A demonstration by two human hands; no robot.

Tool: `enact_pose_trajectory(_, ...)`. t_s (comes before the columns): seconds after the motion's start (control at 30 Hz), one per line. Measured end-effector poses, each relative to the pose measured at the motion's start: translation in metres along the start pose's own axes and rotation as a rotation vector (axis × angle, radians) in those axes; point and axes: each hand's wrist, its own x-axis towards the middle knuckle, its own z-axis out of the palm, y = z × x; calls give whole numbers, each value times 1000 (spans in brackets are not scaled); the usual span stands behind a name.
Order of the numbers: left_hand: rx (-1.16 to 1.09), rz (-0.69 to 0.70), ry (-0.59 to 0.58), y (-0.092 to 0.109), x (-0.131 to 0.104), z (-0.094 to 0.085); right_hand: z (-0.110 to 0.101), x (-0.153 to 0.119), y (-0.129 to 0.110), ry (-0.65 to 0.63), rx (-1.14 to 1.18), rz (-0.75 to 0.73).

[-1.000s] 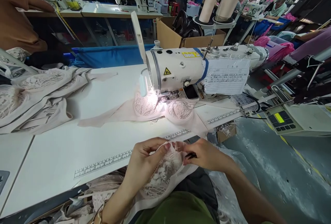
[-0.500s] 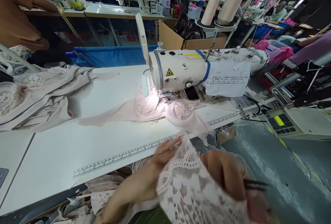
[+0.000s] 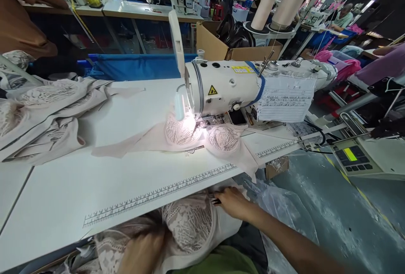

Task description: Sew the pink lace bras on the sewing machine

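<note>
A pale pink lace bra (image 3: 191,223) lies over my lap below the table's front edge, one moulded cup facing up. My right hand (image 3: 232,201) is closed at the far right edge of this bra, with the dark tip of a thin tool (image 3: 217,201) showing at the fingers. At the near left, my left hand (image 3: 144,246) rests among the lace pieces; it is blurred and its fingers are hidden. Another lace bra (image 3: 223,139) lies on the table under the lit needle area of the sewing machine (image 3: 221,86).
A pile of lace bra pieces (image 3: 53,109) covers the table's left side. A printed ruler (image 3: 158,193) runs along the front edge of the white table (image 3: 126,181). A control box (image 3: 357,155) stands at right. A person in an orange-brown top (image 3: 25,16) is at far left.
The lace piece raised in front of me is down at my lap. My right hand has moved left and away from me; my left hand has drawn back toward the lower left.
</note>
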Motion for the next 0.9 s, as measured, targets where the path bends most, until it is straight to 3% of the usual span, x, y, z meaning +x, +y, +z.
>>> enact_pose_trajectory(0.07, 174, 250, 228, 1, 5, 9, 4, -2, 4, -7, -51, -15)
enact_pose_trajectory(0.17, 244, 687, 493, 6, 23, -9, -8, -4, 4, 25, -106, -130)
enact_pose_trajectory(0.23, 207, 845, 537, 12, 50, -35, -27, -1, 1, 218, -157, -361)
enact_pose_trajectory(0.27, 192, 871, 563, 15, 68, -49, -41, 2, 1, 375, -195, -497)
enact_pose_trajectory(0.33, 162, 819, 602, 19, 110, -74, -72, 14, 6, 678, -277, -579)
enact_pose_trajectory(0.4, 187, 754, 594, 21, 151, -93, -105, 33, 18, 834, -288, -412)
enact_pose_trajectory(0.43, 203, 739, 563, 20, 168, -100, -120, 45, 26, 849, -290, -283)
enact_pose_trajectory(0.53, 294, 751, 425, 18, 200, -113, -154, 82, 53, 744, -276, 72)
enact_pose_trajectory(0.6, 351, 751, 395, 18, 205, -116, -164, 101, 67, 645, -259, 155)
enact_pose_trajectory(0.7, 392, 728, 438, 22, 202, -115, -168, 114, 79, 569, -241, 110)
enact_pose_trajectory(0.9, 442, 693, 478, 25, 200, -108, -166, 111, 83, 558, -231, -42)
